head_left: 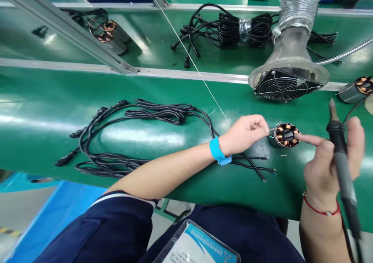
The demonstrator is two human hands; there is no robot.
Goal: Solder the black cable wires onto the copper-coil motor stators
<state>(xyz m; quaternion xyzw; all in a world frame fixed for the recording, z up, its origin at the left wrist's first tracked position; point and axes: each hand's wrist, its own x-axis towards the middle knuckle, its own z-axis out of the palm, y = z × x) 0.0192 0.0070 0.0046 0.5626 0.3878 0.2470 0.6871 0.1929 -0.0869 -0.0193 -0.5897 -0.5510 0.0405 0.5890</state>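
A motor stator (pixel 285 135) with copper windings lies on the green bench, its wound end facing right. My left hand (pixel 246 133), with a blue wrist strap, is at its left side, fingers pinched on a thin wire end. My right hand (pixel 329 158) holds a soldering iron (pixel 344 166), its tip pointing up and away from the stator, while the index finger reaches out to the stator's right edge. Solder wire (pixel 204 80) hangs down from above and ends near my left hand. Black cables (pixel 107 160) pass under my left forearm; their stripped ends lie below the stator.
A fume extractor hood (pixel 288 72) hangs behind the stator. Another stator (pixel 354 91) stands at the right edge. Behind the metal rail lie a bundle of black cables (pixel 230 28) and more stators (pixel 112 37). A slanted metal post (pixel 70 26) crosses the upper left.
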